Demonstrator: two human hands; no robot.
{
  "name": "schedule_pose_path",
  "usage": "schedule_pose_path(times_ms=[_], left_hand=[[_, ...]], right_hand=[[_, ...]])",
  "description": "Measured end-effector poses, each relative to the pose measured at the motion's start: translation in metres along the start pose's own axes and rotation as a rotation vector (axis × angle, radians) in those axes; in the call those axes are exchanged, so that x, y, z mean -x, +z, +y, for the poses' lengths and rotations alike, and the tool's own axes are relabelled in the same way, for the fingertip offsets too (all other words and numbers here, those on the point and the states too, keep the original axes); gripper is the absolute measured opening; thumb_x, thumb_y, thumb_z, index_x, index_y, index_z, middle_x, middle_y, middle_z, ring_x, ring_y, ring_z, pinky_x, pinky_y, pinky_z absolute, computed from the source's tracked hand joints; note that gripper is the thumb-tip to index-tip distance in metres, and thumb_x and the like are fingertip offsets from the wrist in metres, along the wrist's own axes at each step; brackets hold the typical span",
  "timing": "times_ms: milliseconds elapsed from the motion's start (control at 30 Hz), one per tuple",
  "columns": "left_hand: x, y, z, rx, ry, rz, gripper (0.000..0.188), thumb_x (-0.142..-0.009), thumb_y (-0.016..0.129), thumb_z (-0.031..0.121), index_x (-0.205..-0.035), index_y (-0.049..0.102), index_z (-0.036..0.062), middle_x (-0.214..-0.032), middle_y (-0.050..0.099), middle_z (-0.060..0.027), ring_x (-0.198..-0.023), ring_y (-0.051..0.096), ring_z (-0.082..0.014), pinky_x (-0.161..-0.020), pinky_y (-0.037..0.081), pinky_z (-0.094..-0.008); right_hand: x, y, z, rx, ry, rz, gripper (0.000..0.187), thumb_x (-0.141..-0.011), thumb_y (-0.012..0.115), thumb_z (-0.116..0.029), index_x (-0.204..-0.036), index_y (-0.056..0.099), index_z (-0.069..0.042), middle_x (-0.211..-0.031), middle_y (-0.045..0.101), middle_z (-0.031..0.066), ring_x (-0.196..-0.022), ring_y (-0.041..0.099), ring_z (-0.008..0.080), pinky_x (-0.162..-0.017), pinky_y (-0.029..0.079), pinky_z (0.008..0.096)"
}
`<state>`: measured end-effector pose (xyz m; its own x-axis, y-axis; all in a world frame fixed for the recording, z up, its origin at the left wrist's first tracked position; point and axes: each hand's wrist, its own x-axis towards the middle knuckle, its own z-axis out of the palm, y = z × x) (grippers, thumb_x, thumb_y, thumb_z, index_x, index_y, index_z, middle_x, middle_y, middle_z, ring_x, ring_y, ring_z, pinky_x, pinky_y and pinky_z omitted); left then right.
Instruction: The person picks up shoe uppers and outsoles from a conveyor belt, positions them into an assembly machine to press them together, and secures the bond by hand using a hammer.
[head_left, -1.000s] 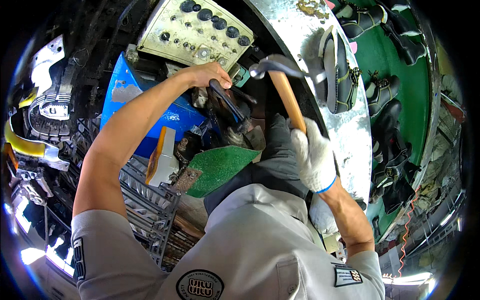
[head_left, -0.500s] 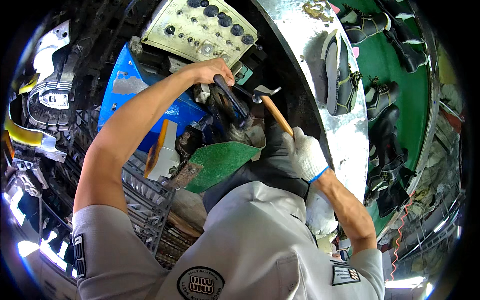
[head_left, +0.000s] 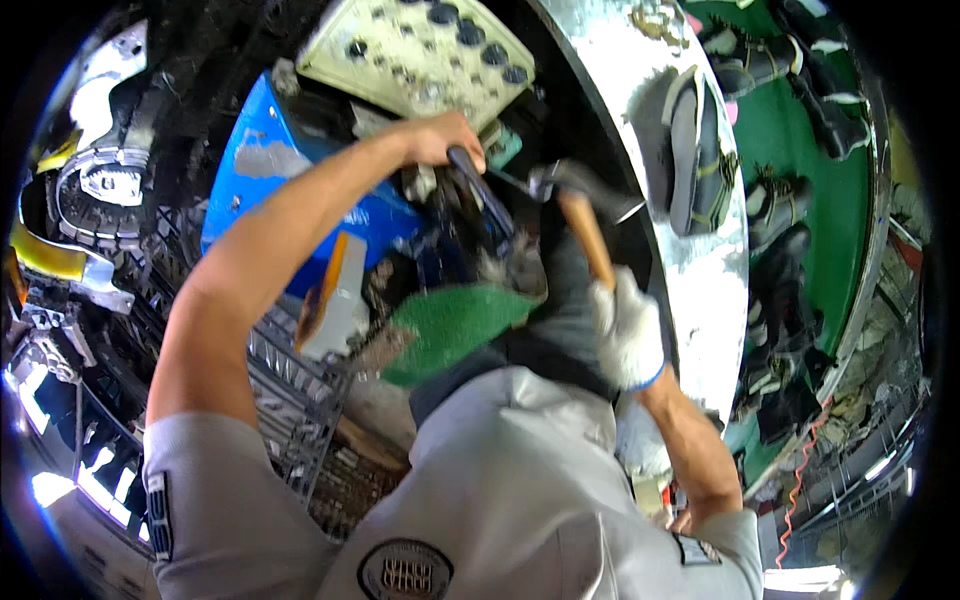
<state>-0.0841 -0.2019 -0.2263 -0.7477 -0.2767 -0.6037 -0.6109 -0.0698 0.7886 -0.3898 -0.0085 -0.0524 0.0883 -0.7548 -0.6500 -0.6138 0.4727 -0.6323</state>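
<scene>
My right hand [head_left: 628,335], in a white knitted glove with a blue cuff, grips a hammer by its wooden handle [head_left: 586,240]. The dark metal head [head_left: 590,182] is smeared by motion and stands near the machine's edge. Bare and closed, my left hand [head_left: 447,138] is at the top of the machine, below the control panel. What its fingers hold is hidden. A thin metal rod shows between that hand and the hammer head. Just under the left hand, a black bar [head_left: 482,203] slants down toward a green flap [head_left: 455,325].
A cream control panel [head_left: 415,60] with black knobs stands beyond the blue machine housing [head_left: 255,165]. To the right, a shoe [head_left: 700,150] rests on a worn metal ledge [head_left: 700,300]; several dark shoes lie on a green surface [head_left: 815,240]. Metal racks [head_left: 290,385] are at lower left.
The hammer and my right hand have shifted a little right and down, with the head swinging right. My left hand stays by the machine. The whole view has drifted slightly.
</scene>
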Motion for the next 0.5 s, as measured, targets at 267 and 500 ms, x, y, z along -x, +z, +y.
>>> schedule_pose_path(times_ms=[267,500], left_hand=[[0.004,-0.002,0.039,-0.003,-0.241,0.057,0.022,-0.084,0.074,0.022,-0.084,0.081,0.0013,-0.069,0.069,-0.0070,-0.066,0.059,-0.0177,-0.065,0.045,-0.0362],[0.004,0.001,0.022,-0.121,-0.089,0.087,0.024,-0.085,0.076,0.026,-0.085,0.083,0.0024,-0.070,0.072,-0.0106,-0.060,0.058,-0.0182,-0.060,0.045,-0.0377]], right_hand=[[-0.025,0.071,0.063,0.017,0.001,0.087,0.028,-0.109,0.055,-0.028,-0.113,0.059,-0.001,-0.071,0.062,0.0270,-0.067,0.067,0.0466,-0.056,0.050,0.0470],[-0.015,0.079,0.053,-0.179,-0.170,0.283,0.021,-0.106,0.059,-0.018,-0.119,0.059,-0.002,-0.072,0.066,0.0223,-0.066,0.071,0.0396,-0.057,0.052,0.0423]])
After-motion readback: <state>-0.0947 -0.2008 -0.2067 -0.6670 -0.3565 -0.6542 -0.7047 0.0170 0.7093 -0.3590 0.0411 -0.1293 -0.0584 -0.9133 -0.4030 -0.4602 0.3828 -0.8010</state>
